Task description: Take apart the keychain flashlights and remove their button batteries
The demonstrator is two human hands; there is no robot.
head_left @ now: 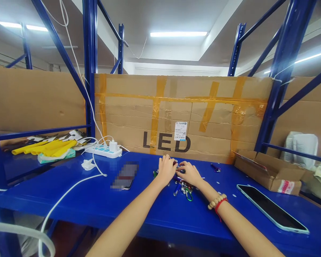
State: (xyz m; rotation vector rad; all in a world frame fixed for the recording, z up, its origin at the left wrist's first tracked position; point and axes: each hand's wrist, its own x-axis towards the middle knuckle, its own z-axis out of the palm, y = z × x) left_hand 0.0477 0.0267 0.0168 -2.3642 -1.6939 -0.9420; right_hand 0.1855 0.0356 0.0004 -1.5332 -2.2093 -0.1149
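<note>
Person's got both bare hands over a little pile of keychains [186, 188] on a blue table [176, 218], and the two sets of fingertips are super close together. The left hand [167, 170] comes in at about 11 o'clock of the pile, fingers bent down. The right hand [189, 174] is at 12, also curled, with a beaded bracelet [217, 202] and a red string [219, 204] on that wrist. Something small and dark shows between the fingertips, but I honestly can't tell whether either hand is pinching it or just touching it. The pile spills out toward 6 o'clock, with a green clip [189, 195] and a blue tube [177, 189] in it.

Keeping the pile as the clock's centre: one loose purple clip [215, 168] lies at 2, well apart. There's a dark phone [127, 174] at 9, a white power strip [105, 150] at 10, and yellow stuff [50, 148] further out that way. An open cardboard box [269, 173] is near 3, and a bigger phone [273, 207] in a mint case lies toward 4. A taped cardboard panel reading "LED" [123, 117] stands at 12.
</note>
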